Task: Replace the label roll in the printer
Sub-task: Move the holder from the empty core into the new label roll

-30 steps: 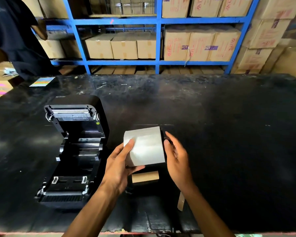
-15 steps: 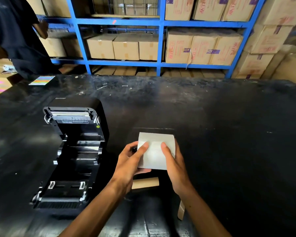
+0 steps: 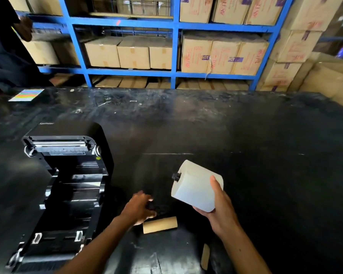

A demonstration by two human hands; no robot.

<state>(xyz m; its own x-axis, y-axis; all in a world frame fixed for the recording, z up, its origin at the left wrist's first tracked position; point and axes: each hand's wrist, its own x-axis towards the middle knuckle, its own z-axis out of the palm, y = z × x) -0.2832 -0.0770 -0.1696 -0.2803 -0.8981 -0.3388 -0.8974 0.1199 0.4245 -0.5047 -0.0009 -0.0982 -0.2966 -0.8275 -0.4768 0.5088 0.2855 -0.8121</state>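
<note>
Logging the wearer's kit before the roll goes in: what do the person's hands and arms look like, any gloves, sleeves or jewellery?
Both hands are bare: no gloves on the left hand or the right hand. Both forearms are uncovered as far as the bottom edge of the head view, so no sleeves show. No watch, bracelet or ring is visible. The left hand's fingers are motion-blurred, so small details there cannot be told.

The roll [image 3: 196, 186] is white with a black spindle [image 3: 175, 177]; the printer [image 3: 61, 186] and table [image 3: 246, 155] are black. The empty core [image 3: 160, 224] and boxes [image 3: 135, 53] are tan, the shelving [image 3: 174, 74] blue, and the card [image 3: 26, 94] rainbow-striped
</note>
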